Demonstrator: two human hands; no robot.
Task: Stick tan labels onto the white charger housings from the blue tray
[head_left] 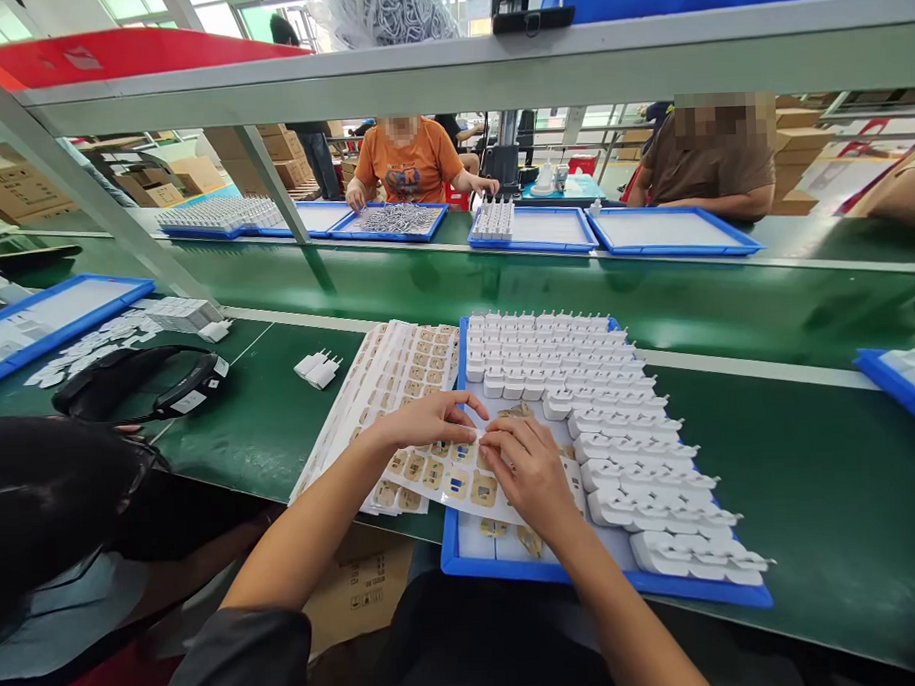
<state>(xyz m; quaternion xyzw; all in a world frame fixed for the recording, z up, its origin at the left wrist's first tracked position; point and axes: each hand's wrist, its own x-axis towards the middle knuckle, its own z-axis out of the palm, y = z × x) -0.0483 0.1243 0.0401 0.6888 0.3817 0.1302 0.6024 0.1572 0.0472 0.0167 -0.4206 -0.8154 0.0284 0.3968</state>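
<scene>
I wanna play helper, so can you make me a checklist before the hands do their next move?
1. Left hand at the sheet of tan squares: ok.
2. Right hand at the same sheet: ok.
3. A square pinched between the hands: cannot tell, too small and partly covered.
4. Pile of other sheets lined up neatly: not ok, the edges are spread out.
5. White plugs in rows on the blue tray: ok.

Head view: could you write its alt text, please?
A person's left hand and right hand meet at a white sheet of tan squarish labels, partly over a blue-rimmed tray holding rows of white plastic plugs on a green worktable.
</scene>
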